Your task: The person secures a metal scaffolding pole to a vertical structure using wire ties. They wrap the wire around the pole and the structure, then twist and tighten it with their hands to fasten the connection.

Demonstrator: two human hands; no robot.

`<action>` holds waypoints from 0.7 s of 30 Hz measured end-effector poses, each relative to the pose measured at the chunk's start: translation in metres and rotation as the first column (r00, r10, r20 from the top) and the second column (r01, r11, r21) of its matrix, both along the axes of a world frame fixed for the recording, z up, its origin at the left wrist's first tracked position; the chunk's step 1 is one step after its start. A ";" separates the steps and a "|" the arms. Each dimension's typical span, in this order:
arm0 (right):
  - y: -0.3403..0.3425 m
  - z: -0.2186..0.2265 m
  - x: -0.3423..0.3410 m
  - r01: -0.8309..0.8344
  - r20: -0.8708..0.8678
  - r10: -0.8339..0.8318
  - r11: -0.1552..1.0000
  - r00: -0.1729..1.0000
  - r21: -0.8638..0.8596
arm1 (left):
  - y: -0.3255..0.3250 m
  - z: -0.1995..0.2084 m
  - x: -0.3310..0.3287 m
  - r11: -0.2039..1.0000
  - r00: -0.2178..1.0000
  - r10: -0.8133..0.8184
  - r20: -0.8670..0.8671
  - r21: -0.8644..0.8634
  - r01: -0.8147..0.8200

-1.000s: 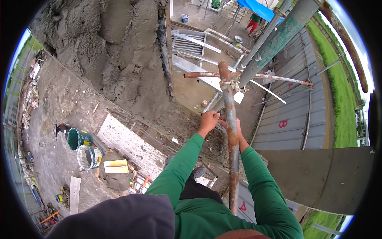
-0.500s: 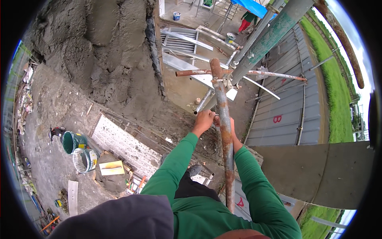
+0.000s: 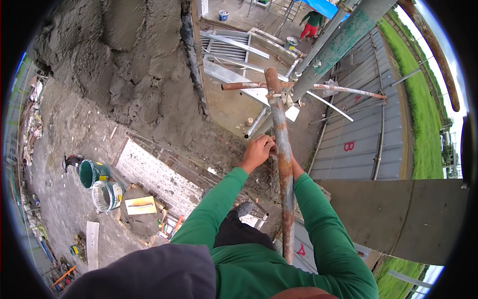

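Note:
Both hands meet at a rusty upright scaffold pipe [image 3: 285,172], in front of the rough edge of a mortar-covered wall [image 3: 164,117]. My left hand [image 3: 257,152] is to the left of the pipe, its fingers curled in a pinch. Whatever lies between them is too small to make out. My right hand [image 3: 297,169] reaches around from the right, and the pipe covers most of it; its fingertips come close to the left ones, bent inward. Above the hands, a clamp [image 3: 277,95] joins the pipe to a rusty crossbar [image 3: 244,85].
Below left, a perforated plank [image 3: 154,172] lies beside two buckets [image 3: 93,173] and a mortar board with a yellow float [image 3: 140,205]. A thick green-grey post [image 3: 343,47] rises at the right. Metal frames [image 3: 226,47] and another person [image 3: 312,24] are on the ground far below.
The view has shifted slightly. Both hands remain together at the pipe, with the left fingers curled a little more. The person far below now shows more fully.

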State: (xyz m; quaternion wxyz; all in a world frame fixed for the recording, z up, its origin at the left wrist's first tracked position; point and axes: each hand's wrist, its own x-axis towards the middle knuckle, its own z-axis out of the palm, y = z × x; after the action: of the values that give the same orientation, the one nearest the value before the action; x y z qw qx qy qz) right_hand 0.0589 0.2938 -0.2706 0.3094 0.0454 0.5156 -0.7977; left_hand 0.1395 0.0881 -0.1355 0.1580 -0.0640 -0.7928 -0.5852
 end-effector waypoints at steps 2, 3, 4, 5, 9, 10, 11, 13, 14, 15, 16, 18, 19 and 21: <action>-0.022 0.045 0.021 0.047 -0.075 -0.040 0.994 0.996 0.094 | -0.009 -0.003 0.000 0.998 0.997 0.053 0.056 -0.041 -0.050; -0.029 0.069 0.031 0.085 -0.119 -0.068 0.986 0.991 0.146 | -0.010 0.000 0.000 0.995 0.995 0.080 0.062 -0.064 -0.076; -0.031 0.087 0.038 0.074 -0.302 0.000 0.969 0.953 0.237 | -0.008 0.002 0.000 0.992 0.993 0.099 0.067 -0.082 -0.094; -0.033 0.099 0.045 0.077 -0.464 0.090 0.942 0.881 0.328 | -0.005 -0.001 -0.001 0.990 0.992 0.119 0.034 -0.078 -0.116; -0.041 0.124 0.055 0.232 -0.635 0.293 0.758 0.714 0.610 | -0.001 -0.019 -0.011 0.994 0.993 0.108 0.053 0.016 -0.109; -0.041 0.123 0.053 0.251 -0.647 0.281 0.756 0.709 0.604 | -0.002 -0.018 -0.012 0.996 0.994 0.085 0.067 0.005 -0.086; -0.041 0.119 0.051 0.270 -0.658 0.270 0.755 0.703 0.598 | -0.004 -0.016 -0.014 0.998 0.995 0.064 0.081 -0.007 -0.063; -0.040 0.112 0.047 0.277 -0.642 0.257 0.744 0.722 0.608 | -0.007 -0.002 -0.015 0.991 0.959 -0.030 0.283 0.137 -0.009; -0.040 0.107 0.045 0.266 -0.614 0.253 0.734 0.748 0.625 | -0.008 0.006 -0.015 0.977 0.922 -0.089 0.376 0.211 0.008; -0.039 0.102 0.045 0.256 -0.585 0.247 0.722 0.773 0.642 | -0.005 -0.005 -0.019 0.965 0.934 -0.040 0.354 0.256 -0.056; -0.050 0.114 0.044 0.237 -0.578 0.244 0.738 0.779 0.631 | -0.008 -0.026 -0.024 0.943 0.943 0.039 0.330 0.300 -0.144; -0.060 0.141 0.051 0.219 -0.551 0.221 0.752 0.805 0.622 | -0.010 -0.041 -0.030 0.955 0.929 0.092 0.357 0.234 -0.184; -0.056 0.140 0.052 0.205 -0.524 0.185 0.775 0.832 0.599 | -0.014 -0.040 -0.034 0.985 0.913 0.069 0.403 0.118 -0.127; -0.048 0.133 0.050 0.178 -0.464 0.117 0.820 0.878 0.544 | -0.012 -0.038 -0.036 0.999 0.880 0.044 0.473 -0.029 -0.034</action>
State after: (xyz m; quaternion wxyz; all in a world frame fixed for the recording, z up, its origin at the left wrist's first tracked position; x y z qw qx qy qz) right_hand 0.1086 0.2459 -0.1373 0.1312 -0.0534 0.7896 -0.5970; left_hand 0.1033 0.0757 -0.1731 -0.0293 0.0950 -0.8143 -0.5719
